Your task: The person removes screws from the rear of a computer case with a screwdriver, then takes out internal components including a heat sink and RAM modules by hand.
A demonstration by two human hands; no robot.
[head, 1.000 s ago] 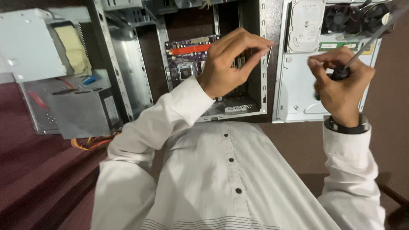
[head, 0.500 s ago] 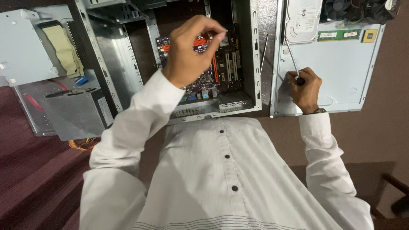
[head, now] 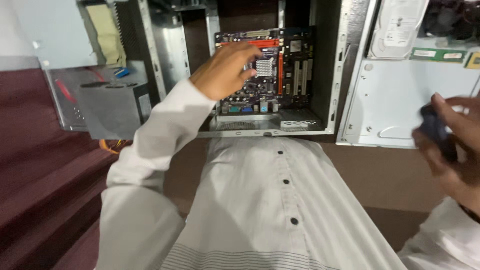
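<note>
Inside the open case (head: pixel 320 75), lying on its side on the table (head: pixel 390 175), the motherboard (head: pixel 280 70) faces up, so its slots and heatsink are all within reach from above. The left hand (head: pixel 225 70) reaches in over the board's left part, fingers loosely curled and apart, tips at or just over the board near the heatsink; they pinch nothing that I can make out. The right hand (head: pixel 450 145) is held back from the case, near the lower right edge, its grip closed around a dark screwdriver handle (head: pixel 434 131); it is blurred and the shaft cannot be seen. The removed side panel (head: pixel 400 105) lies just right of the case and serves as a tray: a hard drive (head: pixel 397 27) and a green memory stick (head: pixel 437 54) rest on it. A grey power supply (head: pixel 107 102) sits left of the case, wires trailing.
</note>
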